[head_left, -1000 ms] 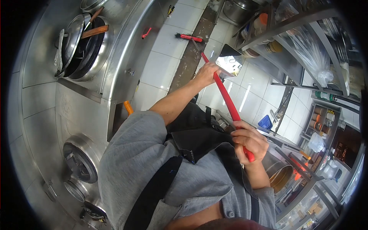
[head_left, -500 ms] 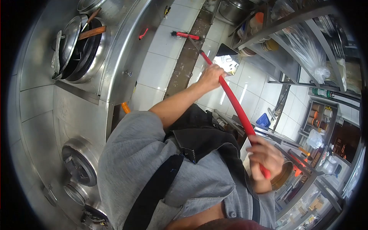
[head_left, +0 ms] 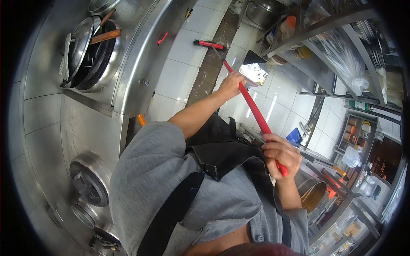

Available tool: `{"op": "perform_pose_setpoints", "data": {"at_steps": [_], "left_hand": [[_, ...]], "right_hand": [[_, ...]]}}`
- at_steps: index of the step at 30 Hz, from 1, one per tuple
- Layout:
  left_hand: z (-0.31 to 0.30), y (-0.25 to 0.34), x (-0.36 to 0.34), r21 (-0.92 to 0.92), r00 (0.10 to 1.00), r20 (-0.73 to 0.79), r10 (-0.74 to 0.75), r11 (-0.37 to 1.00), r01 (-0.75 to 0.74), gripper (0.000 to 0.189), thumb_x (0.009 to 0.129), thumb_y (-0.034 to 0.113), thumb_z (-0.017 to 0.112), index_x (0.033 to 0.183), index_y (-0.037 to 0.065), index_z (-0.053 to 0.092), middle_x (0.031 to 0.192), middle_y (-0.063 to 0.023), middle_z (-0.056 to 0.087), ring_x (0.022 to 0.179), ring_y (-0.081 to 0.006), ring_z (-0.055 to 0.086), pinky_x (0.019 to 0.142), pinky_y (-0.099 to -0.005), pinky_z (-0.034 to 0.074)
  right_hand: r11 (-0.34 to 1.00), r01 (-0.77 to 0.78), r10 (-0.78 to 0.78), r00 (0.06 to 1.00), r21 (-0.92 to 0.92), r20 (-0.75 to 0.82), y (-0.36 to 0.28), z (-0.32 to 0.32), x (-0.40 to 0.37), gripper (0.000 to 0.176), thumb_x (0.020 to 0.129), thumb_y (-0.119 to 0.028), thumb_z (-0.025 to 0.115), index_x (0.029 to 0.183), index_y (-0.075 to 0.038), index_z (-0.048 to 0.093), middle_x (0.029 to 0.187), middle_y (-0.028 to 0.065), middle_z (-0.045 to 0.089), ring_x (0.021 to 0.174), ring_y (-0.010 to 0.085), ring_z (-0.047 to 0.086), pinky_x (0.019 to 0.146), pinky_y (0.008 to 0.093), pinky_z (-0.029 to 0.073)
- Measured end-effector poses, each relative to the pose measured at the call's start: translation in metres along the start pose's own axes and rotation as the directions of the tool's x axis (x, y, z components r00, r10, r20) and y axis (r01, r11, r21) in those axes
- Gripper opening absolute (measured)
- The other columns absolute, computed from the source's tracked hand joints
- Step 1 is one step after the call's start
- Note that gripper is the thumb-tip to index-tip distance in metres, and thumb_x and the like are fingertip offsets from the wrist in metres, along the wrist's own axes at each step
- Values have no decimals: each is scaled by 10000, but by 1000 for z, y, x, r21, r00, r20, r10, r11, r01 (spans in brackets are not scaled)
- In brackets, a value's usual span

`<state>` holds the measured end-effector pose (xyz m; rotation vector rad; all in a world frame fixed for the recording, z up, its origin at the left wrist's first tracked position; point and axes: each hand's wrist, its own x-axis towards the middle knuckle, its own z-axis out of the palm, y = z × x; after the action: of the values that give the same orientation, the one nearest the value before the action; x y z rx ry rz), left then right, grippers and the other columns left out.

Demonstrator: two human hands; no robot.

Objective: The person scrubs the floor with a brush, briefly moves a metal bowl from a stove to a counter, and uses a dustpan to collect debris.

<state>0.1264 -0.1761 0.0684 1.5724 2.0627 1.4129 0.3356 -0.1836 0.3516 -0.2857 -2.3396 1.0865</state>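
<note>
Both of my hands grip a long broom whose red handle (head_left: 256, 109) runs slantwise across the view. My left hand (head_left: 231, 85) is closed around the lower part of the handle, with the arm stretched forward. Near the top end my right hand (head_left: 282, 157) is wrapped round it, and the red tip pokes out below the fingers. The red broom head (head_left: 210, 44), with dark bristles at its left end, rests at a dark, wet-looking strip (head_left: 210, 70) in the floor.
White tiles (head_left: 179, 77) flank the strip. A steel counter (head_left: 141, 64) with stacked pans (head_left: 92, 55) stands left. Metal shelving (head_left: 316, 27) with bags and jars is at right. A blue plastic piece (head_left: 294, 135) and a shiny panel (head_left: 256, 73) lie low down.
My right hand has moved up and left in the view with the handle's end. My left hand has shifted slightly left. The broom head has moved slightly down and right.
</note>
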Motion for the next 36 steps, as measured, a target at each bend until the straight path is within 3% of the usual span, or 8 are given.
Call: {"op": "perform_pose_setpoints", "data": {"at_steps": [4,6,11,18,26,28,33,36], "left_hand": [[1,24,-16,-18,999,-39,25,1000,-26,206,805,130,604,685,7,491,767,-179,530,794,-371,536,705,-453,449],[5,26,-18,-29,1000,-13,16,999,-16,204,804,127,606,690,5,489,778,-182,530,799,-379,535,719,-456,445],[11,-31,6,0,998,-41,37,999,-37,215,816,153,586,694,4,490,779,-186,527,800,-384,530,720,-457,441],[14,-50,25,1,999,-40,37,999,-37,198,806,142,596,699,7,499,785,-186,538,818,-381,537,742,-460,441],[-2,27,23,16,999,-28,42,999,-42,166,800,127,604,717,3,530,779,-177,553,830,-366,550,746,-451,450],[-1,31,17,8,1000,-15,24,1000,-24,152,797,122,605,725,2,548,776,-181,563,830,-364,555,751,-454,454],[15,-20,19,40,999,-29,27,999,-26,197,810,164,577,708,-2,550,779,-179,568,818,-371,555,766,-453,453],[5,-11,34,21,995,-85,62,998,-60,191,798,158,594,696,4,545,776,-179,563,821,-366,553,764,-446,449]], "right_hand": [[996,45,-51,996,80,72,-20,-17,-10,82,539,68,544,606,23,556,640,149,614,743,359,667,677,387,571],[998,-13,10,999,63,45,-22,-19,-13,78,536,65,550,599,18,547,641,144,614,747,361,666,686,391,571],[1000,23,-21,995,-16,97,24,14,-4,120,548,66,572,648,0,571,732,124,639,836,335,664,672,358,560],[998,32,-27,995,-53,92,37,22,7,128,563,68,555,669,5,588,742,117,646,851,328,664,687,352,552],[999,52,-51,998,-18,28,-19,-27,1,83,555,52,539,629,36,570,679,167,636,760,376,665,682,410,566],[1000,-30,30,1000,-2,8,-24,-30,-2,93,549,51,526,627,38,574,676,168,636,754,382,664,702,432,565],[999,-14,14,1000,-36,4,18,2,3,91,574,68,568,652,22,582,688,152,638,803,351,670,693,344,552],[996,25,-23,999,-88,29,2,-8,13,74,591,49,580,659,21,588,680,150,637,786,351,672,692,346,554]]}}
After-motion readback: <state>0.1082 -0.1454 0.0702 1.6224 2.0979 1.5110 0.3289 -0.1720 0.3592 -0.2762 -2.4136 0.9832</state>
